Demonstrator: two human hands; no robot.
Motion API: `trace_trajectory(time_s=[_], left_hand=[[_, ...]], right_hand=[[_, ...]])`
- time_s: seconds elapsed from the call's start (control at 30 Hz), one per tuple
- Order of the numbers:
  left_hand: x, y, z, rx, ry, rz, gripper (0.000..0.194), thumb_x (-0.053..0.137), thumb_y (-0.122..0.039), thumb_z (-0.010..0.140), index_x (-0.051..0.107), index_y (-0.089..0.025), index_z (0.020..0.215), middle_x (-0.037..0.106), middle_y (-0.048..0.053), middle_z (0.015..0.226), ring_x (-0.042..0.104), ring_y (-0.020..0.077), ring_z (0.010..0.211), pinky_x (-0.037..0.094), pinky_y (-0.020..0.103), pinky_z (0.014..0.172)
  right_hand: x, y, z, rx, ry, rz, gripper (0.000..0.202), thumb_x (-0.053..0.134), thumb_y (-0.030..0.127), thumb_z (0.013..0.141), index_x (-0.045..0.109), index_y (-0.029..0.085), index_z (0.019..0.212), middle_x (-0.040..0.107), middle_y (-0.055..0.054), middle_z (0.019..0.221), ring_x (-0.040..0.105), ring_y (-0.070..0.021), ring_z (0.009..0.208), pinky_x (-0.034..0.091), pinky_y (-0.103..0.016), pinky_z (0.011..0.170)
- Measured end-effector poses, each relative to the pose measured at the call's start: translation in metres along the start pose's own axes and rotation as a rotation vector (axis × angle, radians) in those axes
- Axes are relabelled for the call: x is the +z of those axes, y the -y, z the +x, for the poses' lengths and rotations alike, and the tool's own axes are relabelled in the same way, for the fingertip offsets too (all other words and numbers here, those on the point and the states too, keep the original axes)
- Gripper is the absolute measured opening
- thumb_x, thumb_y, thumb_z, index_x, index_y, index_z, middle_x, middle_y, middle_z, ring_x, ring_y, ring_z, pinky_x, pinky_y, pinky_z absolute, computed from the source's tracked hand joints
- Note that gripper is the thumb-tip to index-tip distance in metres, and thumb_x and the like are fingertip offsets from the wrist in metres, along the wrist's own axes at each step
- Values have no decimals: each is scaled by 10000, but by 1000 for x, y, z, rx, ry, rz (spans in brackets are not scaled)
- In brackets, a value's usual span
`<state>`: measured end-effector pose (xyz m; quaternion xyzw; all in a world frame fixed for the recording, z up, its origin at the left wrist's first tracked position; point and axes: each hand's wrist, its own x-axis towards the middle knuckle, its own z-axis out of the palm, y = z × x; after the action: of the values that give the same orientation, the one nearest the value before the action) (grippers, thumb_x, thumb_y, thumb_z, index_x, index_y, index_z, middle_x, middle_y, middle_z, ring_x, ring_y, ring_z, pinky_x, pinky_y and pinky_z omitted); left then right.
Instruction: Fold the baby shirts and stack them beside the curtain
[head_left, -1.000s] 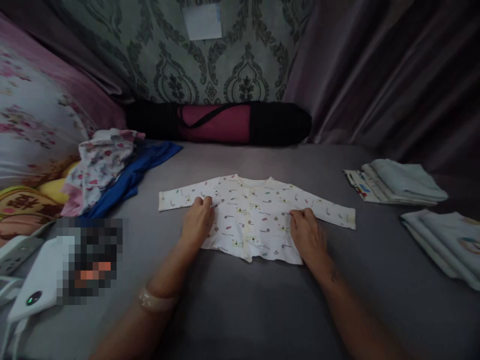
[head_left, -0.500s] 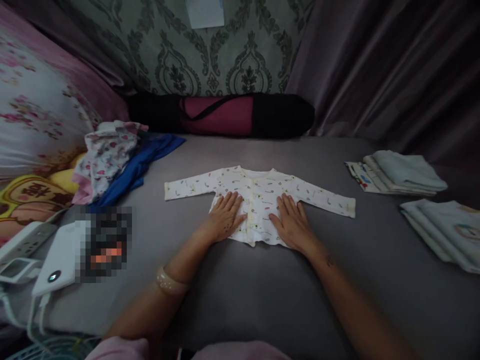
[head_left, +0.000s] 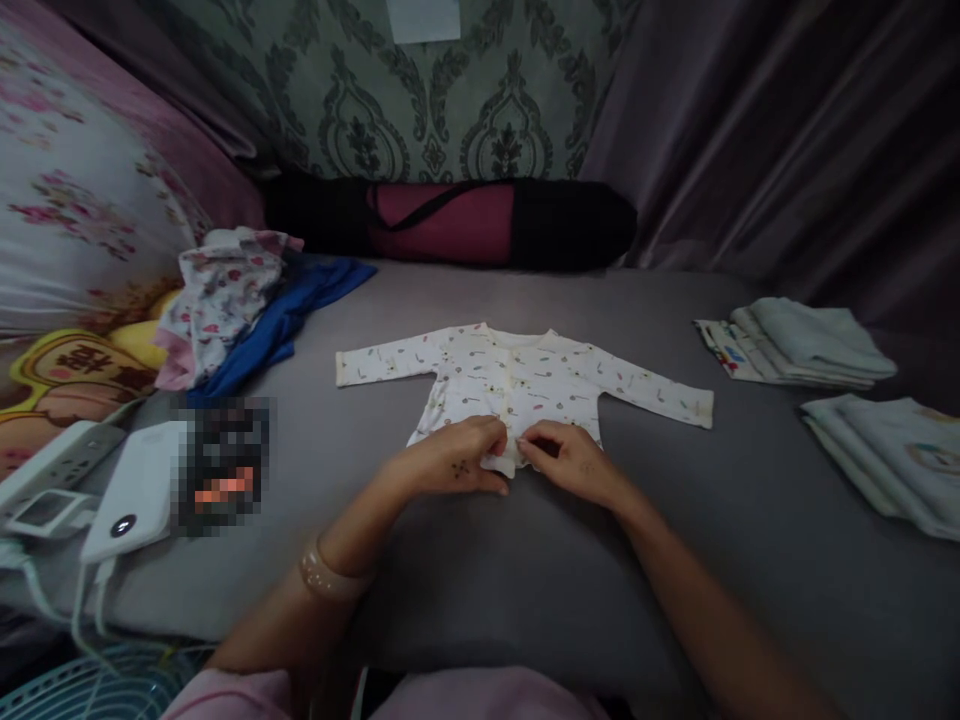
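A small white long-sleeved baby shirt [head_left: 517,375] with a colourful print lies face up on the grey sheet, both sleeves spread out sideways. At the bottom of its button front, my left hand [head_left: 461,455] has its fingers curled around the hem, and a bit of the cloth is lifted there. Just beside it, my right hand [head_left: 576,462] pinches the same hem between thumb and forefinger. The buttons near the hem are too small to make out.
Folded clothes [head_left: 806,345] lie at the right, with a second folded stack [head_left: 892,460] nearer. Crumpled clothes [head_left: 229,300] lie at left, above a white power bank [head_left: 135,490] and a power strip [head_left: 64,460]. A black and pink rolled bag [head_left: 450,222] lies along the wall.
Both hands have gone from lying flat on the shirt's front to its bottom hem, closer together. Their fingers have closed on the cloth. The view has shifted slightly.
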<state>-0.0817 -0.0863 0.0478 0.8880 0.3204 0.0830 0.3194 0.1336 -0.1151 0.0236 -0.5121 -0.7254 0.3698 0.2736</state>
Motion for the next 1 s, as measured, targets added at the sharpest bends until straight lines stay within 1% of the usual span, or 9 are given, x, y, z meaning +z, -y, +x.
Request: trace_trajectory(time_s=[0.13,0.23,0.3,0.37,0.47,0.53,0.77,0.9,1.0], left_hand=[[5,3,3,-23,38,45,313,673,-433,771,537,-197,925,575,28,888,517,166,749,364,257,617],[7,3,6,3,19,93,167,586,-349,843,577,-202,923,599,36,896,540,163,753,375,259,637],[6,0,7,21,7,109,154,505,-311,894,614,-202,899,610,39,872,559,161,766,390,260,667],[4,-4,8,27,-36,105,227,443,-296,930,638,-195,873,612,46,860,571,159,783,406,261,697],[2,-11,9,35,-121,67,281,410,-303,954,650,-181,875,609,63,896,579,159,821,430,260,735],[3,-15,10,49,-133,51,285,409,-308,958,657,-180,902,615,69,922,585,160,844,441,256,746],[17,-17,10,104,-11,61,228,455,-258,931,669,-182,954,645,76,1004,620,178,914,475,270,799],[7,-20,1,153,34,-53,203,549,-255,881,665,-196,1036,662,81,1083,616,200,988,461,288,856],[-7,-22,-5,129,79,-178,205,546,-313,882,691,-200,973,698,55,923,632,171,825,461,259,752]], right_hand=[[1,-9,5,219,-156,291,287,567,461,808,663,192,829,580,43,615,459,-89,468,367,-217,468],[2,-9,5,300,-222,414,349,604,512,766,668,185,867,574,41,606,423,-79,436,336,-206,420],[2,-7,5,298,-253,423,358,611,517,759,675,182,865,602,22,640,456,-87,472,348,-203,429],[1,-6,5,273,-280,400,348,612,511,759,680,182,849,640,-1,699,515,-108,545,389,-209,470],[-2,-6,6,213,-328,357,329,606,504,767,676,186,817,674,-23,770,585,-144,675,459,-240,584],[-3,-5,6,176,-340,325,321,596,498,779,675,188,809,681,-25,772,602,-158,709,477,-262,634],[0,3,1,11,-203,180,194,559,355,851,688,209,858,690,-12,840,625,-150,787,481,-267,732],[2,6,-3,-80,-57,81,200,511,295,891,694,220,866,667,-17,829,614,-146,795,474,-267,726],[2,10,-6,-127,44,-21,236,482,278,916,700,223,847,653,-25,841,604,-146,807,469,-268,726]])
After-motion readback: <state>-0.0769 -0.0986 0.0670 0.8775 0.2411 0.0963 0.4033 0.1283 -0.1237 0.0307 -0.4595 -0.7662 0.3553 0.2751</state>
